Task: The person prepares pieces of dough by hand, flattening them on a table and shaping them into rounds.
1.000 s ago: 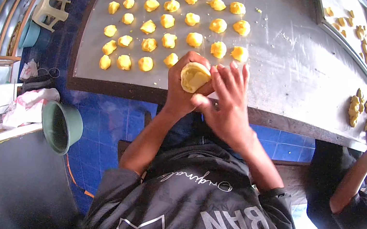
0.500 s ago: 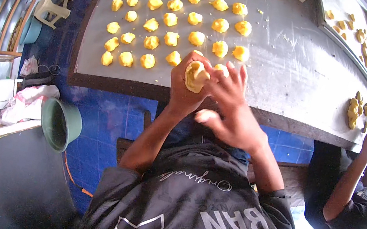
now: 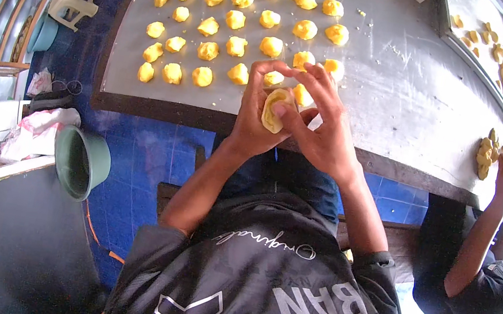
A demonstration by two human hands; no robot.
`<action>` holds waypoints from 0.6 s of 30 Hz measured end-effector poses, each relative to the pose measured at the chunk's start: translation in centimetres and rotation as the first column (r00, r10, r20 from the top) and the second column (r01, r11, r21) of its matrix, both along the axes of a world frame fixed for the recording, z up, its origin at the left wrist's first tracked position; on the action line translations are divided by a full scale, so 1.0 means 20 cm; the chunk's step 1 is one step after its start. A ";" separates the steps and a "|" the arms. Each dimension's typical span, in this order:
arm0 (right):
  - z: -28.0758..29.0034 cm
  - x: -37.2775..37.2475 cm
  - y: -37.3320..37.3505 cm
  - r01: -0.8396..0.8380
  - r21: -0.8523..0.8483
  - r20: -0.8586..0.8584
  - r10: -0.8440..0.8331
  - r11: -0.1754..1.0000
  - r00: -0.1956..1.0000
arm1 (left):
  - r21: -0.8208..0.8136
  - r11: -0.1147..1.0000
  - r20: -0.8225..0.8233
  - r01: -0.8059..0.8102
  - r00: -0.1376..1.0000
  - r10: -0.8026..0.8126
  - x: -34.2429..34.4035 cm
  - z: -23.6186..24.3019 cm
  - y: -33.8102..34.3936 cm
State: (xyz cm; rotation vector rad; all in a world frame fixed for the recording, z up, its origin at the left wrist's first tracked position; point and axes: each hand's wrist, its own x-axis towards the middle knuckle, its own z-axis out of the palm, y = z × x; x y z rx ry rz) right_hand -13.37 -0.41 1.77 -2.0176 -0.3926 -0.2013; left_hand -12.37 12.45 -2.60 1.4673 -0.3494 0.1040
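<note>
Hands together: left hand fingers cup yellow round dough piece, right hand fingers pinch it; best kept gentle over grey metal bench.

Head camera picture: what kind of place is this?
Probably a small bakery or snack workshop. Rows of yellow dough pieces cover a metal table, both hands shape a dough piece, and a tray holds more.
</note>
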 end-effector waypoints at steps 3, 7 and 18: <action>-0.02 -0.01 -0.02 -0.039 -0.174 0.118 0.060 0.984 0.991 | -0.002 1.000 0.078 -0.013 0.997 0.013 0.01 0.02 -0.01; 0.01 -0.08 0.02 0.016 -0.519 0.263 0.142 0.855 0.954 | -0.297 0.942 -0.154 0.157 0.966 -0.210 0.00 0.03 0.02; 0.00 0.01 -0.08 -0.178 -0.125 0.089 0.190 0.976 0.978 | 0.088 0.991 0.078 0.101 0.991 -0.108 0.02 0.06 -0.01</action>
